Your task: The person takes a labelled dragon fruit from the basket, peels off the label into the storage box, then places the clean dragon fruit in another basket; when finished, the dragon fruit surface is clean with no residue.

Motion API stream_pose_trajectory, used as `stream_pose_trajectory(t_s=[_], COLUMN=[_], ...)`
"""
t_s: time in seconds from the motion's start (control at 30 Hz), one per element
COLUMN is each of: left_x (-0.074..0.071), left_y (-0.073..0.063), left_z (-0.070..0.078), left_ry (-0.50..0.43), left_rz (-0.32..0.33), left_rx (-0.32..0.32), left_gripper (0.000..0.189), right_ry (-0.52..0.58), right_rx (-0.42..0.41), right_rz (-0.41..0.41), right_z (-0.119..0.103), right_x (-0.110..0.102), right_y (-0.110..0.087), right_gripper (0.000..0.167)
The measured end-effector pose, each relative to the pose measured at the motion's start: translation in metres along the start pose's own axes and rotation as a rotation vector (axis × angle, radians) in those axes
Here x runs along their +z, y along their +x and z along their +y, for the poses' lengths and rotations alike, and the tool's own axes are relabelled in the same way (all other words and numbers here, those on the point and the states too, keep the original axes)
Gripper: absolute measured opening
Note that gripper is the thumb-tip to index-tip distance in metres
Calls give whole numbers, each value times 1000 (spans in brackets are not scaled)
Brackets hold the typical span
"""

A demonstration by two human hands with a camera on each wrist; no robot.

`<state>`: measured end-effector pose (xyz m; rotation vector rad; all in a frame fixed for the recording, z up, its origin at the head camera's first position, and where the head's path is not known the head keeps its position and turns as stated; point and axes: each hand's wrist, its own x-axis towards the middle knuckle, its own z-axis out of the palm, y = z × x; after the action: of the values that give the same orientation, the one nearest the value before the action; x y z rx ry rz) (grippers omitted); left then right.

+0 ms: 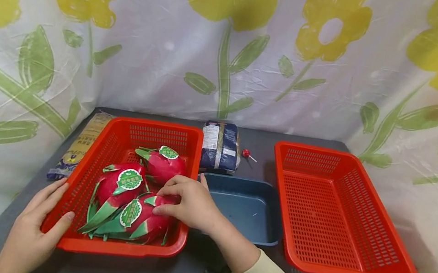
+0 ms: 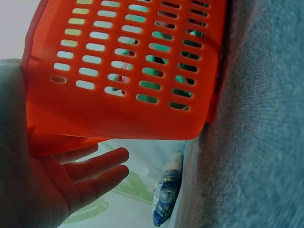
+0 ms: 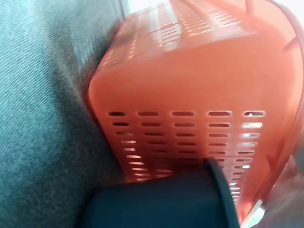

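Observation:
Three pink dragon fruits with green-and-white stickers lie in the left red basket (image 1: 125,249): one at the back (image 1: 165,168), one at the left (image 1: 108,189), and one at the front (image 1: 154,220). My right hand (image 1: 193,202) reaches over the basket's right rim, thumb and fingers bent onto the front dragon fruit's upper right end. At the basket's front left corner, my left hand (image 1: 34,227) rests against the rim, thumb toward the inside. The left wrist view shows its fingers (image 2: 102,178) extended beside the basket's outer wall.
A blue tray (image 1: 236,239) stands between the left basket and another red basket (image 1: 322,221). Behind the tray are a dark blue package (image 1: 219,148) and a red lollipop (image 1: 246,153). A yellow-and-blue packet (image 1: 84,142) lies left of the left basket. Flowered cloth (image 1: 151,54) hangs behind.

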<state>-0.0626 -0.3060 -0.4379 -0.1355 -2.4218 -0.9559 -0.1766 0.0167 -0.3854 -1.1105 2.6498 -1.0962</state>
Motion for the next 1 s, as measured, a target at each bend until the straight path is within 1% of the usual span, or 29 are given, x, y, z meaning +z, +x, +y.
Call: stream_pose_trajectory(t_s=[0.17, 0.3, 0.57, 0.73, 1.0], left_x=[2, 2, 3, 3, 2], left_y=[0, -1, 0, 0, -1], left_z=[2, 3, 4, 5, 4], left_ry=[0, 1, -6, -15, -11], left_rz=[21, 23, 28, 30, 29], left_rx=[-15, -17, -11, -10, -14], left_gripper=[64, 64, 64, 64, 64], right_ry=[8, 16, 121, 168, 300], right_rx=[-53, -89, -153, -144, -138], right_rz=[34, 57, 111, 155, 266], right_z=[-1, -5, -19, -26, -28], right_x=[-1, -8, -25, -33, -53], right_y=[-5, -9, -22, -31, -54], right_gripper=[34, 34, 32, 32, 31])
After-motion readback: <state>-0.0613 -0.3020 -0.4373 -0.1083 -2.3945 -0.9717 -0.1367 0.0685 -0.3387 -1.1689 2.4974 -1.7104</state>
